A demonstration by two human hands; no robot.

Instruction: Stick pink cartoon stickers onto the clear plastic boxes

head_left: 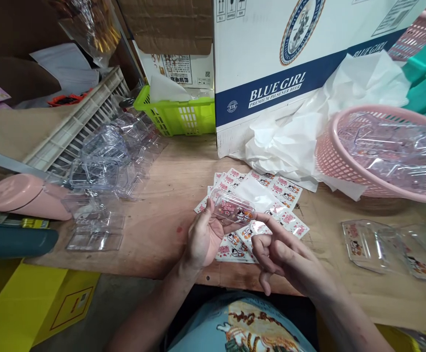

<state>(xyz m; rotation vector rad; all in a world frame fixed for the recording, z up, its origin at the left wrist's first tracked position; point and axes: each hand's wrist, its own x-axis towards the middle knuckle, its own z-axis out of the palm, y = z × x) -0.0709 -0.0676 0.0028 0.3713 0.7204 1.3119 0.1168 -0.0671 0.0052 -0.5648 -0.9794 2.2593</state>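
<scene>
Fanned sticker sheets point(249, 234) on table point(158, 205): hold work above them. Left hand point(205, 234) clamped on clear plastic piece point(218, 199); keep fingers bracing underneath. Right hand point(286, 254): fingers apart, index at piece's right end. Probably smoothing cat print point(231, 209); suggest light strokes, middle outward.

Pink basket point(335, 132) cut off at right. Sheets partly covered. Left fingertips hidden. Index contact, bubbles: can't tell.

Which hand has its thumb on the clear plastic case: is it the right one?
No, the left hand has its thumb on the clear plastic case; the right hand's is apart.
</scene>
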